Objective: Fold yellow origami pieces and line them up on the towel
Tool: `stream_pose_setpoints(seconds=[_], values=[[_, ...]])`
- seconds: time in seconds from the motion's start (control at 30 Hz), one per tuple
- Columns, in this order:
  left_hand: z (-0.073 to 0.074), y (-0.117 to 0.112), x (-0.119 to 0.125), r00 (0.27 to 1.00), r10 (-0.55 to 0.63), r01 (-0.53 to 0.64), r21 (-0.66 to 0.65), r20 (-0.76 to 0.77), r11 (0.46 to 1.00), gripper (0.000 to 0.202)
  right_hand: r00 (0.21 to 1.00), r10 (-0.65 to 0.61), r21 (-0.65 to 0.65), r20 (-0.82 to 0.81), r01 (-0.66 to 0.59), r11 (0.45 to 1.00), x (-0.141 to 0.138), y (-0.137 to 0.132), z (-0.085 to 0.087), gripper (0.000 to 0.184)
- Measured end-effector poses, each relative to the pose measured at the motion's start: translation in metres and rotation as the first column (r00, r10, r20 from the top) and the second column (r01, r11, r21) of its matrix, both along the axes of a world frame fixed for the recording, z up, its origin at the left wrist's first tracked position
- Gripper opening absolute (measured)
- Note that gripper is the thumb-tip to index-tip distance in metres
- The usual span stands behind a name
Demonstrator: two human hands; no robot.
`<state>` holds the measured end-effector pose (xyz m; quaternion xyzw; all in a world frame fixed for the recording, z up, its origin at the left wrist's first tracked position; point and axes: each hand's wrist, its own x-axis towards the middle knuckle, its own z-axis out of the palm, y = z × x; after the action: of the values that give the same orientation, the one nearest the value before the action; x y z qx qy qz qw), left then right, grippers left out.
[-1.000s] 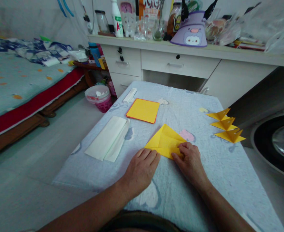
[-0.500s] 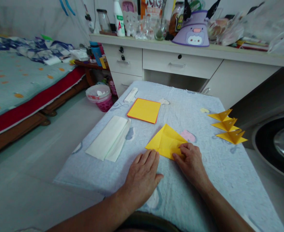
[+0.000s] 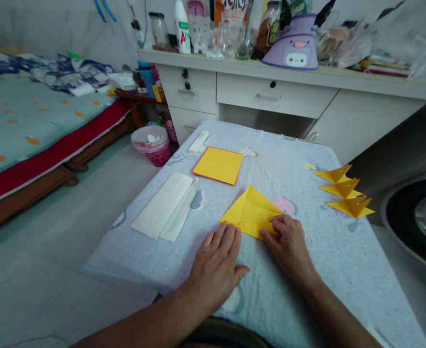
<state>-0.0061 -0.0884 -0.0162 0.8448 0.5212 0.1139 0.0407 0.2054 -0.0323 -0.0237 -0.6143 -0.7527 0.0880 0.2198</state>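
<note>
A yellow paper folded into a triangle (image 3: 249,210) lies on the pale blue cloth-covered table (image 3: 343,261). My right hand (image 3: 288,244) presses its fingers together on the paper's near right corner. My left hand (image 3: 216,263) lies flat on the cloth, fingers stretched out, fingertips just short of the paper's near left edge. A stack of square yellow sheets (image 3: 218,165) sits farther back.
Three folded yellow paper pieces (image 3: 343,189) lie in a row at the table's right edge. A folded white cloth (image 3: 166,205) lies at the left, a small white tube (image 3: 198,142) behind it. Beyond stand a cluttered desk with drawers (image 3: 271,92), a bed (image 3: 24,125) and a pink bin (image 3: 153,144).
My left hand has slid back off the paper's edge and spread flat on the cloth. My right hand stays pressed on the paper's corner.
</note>
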Motion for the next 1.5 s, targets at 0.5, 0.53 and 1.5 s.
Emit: stream_pose_setpoints(seconds=[0.5, 0.53, 1.5], values=[[0.0005, -0.0031, 0.0001, 0.996, 0.054, -0.053, 0.014, -0.068, 0.999, 0.069, 1.0, 0.001, 0.012, -0.015, -0.001, 1.0, 0.0001, 0.0001, -0.0016, 0.017], [0.0003, -0.0033, 0.0005, 0.995, 0.059, -0.058, 0.012, -0.075, 0.998, 0.068, 1.0, 0.002, 0.011, -0.015, -0.002, 1.0, 0.0001, 0.0002, -0.0017, 0.017], [0.0033, -0.0098, 0.005, 0.979, 0.158, -0.156, 0.027, -0.128, 0.987, 0.074, 1.0, 0.01, 0.008, -0.007, -0.01, 1.0, 0.0013, 0.0007, -0.0009, 0.017]])
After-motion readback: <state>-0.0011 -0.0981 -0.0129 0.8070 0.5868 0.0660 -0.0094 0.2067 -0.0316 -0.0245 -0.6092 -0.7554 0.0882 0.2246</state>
